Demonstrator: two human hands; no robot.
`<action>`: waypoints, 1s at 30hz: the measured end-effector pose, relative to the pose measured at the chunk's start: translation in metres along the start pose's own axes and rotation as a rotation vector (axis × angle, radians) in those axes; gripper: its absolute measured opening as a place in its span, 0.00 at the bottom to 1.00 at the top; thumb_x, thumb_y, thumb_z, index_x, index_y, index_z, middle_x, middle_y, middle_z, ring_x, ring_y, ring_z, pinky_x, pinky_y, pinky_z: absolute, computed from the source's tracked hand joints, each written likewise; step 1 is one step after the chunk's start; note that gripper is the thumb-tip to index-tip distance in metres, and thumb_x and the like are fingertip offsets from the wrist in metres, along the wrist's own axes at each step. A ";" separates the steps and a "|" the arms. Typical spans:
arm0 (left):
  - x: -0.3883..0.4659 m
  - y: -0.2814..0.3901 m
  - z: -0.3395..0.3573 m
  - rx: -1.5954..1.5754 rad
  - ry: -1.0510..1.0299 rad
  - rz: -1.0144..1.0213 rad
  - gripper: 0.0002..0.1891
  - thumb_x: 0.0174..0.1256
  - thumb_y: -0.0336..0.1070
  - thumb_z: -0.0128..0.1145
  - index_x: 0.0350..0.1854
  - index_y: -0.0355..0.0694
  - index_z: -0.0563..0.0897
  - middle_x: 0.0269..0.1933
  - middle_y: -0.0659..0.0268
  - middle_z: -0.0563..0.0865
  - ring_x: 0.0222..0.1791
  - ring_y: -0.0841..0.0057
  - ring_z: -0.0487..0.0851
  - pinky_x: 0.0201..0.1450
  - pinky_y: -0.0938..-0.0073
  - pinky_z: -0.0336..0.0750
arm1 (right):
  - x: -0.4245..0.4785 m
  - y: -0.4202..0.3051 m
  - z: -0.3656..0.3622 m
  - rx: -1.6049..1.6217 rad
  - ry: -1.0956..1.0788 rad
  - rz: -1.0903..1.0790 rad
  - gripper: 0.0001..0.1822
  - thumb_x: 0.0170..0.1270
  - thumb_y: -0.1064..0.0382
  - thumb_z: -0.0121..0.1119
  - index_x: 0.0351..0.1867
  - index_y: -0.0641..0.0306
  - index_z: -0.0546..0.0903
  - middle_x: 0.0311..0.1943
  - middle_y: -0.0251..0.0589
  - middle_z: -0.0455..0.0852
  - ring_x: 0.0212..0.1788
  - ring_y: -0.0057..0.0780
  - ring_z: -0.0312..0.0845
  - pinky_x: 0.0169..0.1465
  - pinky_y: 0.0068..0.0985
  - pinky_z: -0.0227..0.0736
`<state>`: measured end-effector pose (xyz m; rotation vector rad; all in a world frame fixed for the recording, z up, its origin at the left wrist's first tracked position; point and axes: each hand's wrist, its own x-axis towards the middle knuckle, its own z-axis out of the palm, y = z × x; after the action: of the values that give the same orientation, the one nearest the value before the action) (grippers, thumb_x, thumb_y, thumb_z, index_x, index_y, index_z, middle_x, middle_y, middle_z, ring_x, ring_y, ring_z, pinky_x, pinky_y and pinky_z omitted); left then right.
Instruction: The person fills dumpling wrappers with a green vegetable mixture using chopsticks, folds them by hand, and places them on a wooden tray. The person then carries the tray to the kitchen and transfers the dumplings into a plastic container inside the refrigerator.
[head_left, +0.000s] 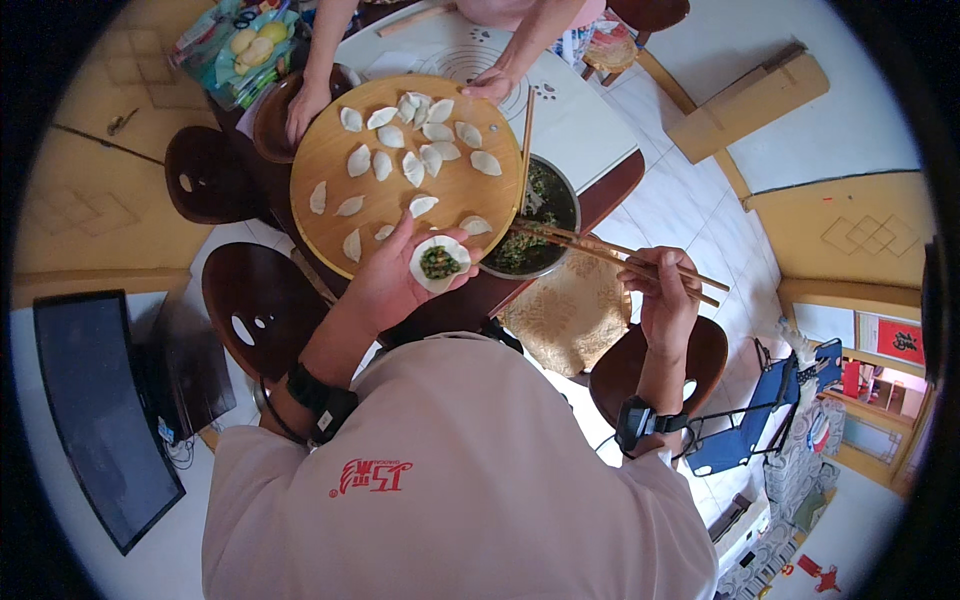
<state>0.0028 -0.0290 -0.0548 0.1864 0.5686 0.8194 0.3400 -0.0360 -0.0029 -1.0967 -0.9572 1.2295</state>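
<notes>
On the upturned palm and fingers of my left hand (397, 274) lies a round dumpling wrapper (441, 264) with green chopped filling (439, 262) at its middle, unfolded. My right hand (664, 289) grips a pair of wooden chopsticks (622, 259), whose tips reach over the rim of a metal bowl of green filling (540, 225). A round wooden board (300, 180) with a yellow edge carries several folded white dumplings (413, 169), partly under my left fingers. Another pair of chopsticks (528, 142) rests between board and bowl.
Across the table, another person's hands (491, 84) touch the board's far edge and a brown bowl (274, 127). A white mat (592, 135) with printed circles lies beyond. Dark chairs (244, 300) and a stool with a gold cover (570, 307) stand near me. Produce in bags (255, 49) sits far left.
</notes>
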 end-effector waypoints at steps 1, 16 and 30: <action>-0.001 0.000 0.000 0.005 0.005 0.005 0.37 0.76 0.63 0.24 0.61 0.30 0.72 0.56 0.45 0.80 0.57 0.53 0.80 0.58 0.63 0.77 | 0.001 0.003 -0.004 -0.114 0.032 0.018 0.14 0.74 0.59 0.50 0.39 0.72 0.79 0.33 0.47 0.86 0.30 0.30 0.86 0.34 0.23 0.82; -0.013 0.001 0.005 -0.035 0.045 0.041 0.38 0.76 0.63 0.25 0.61 0.30 0.72 0.59 0.41 0.77 0.56 0.51 0.79 0.57 0.61 0.78 | -0.013 0.165 -0.045 -0.022 0.143 0.332 0.18 0.70 0.56 0.58 0.49 0.72 0.76 0.41 0.45 0.83 0.41 0.31 0.83 0.47 0.32 0.82; -0.074 0.032 -0.014 -0.075 0.158 0.177 0.39 0.76 0.64 0.24 0.60 0.30 0.74 0.56 0.44 0.80 0.54 0.52 0.81 0.56 0.61 0.79 | -0.027 0.248 0.102 0.770 -0.508 1.010 0.28 0.67 0.66 0.59 0.67 0.62 0.64 0.64 0.42 0.71 0.66 0.37 0.67 0.71 0.36 0.60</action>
<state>-0.0651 -0.0627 -0.0248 0.1049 0.6754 1.0323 0.1825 -0.0500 -0.2212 -0.6044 -0.1279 2.5103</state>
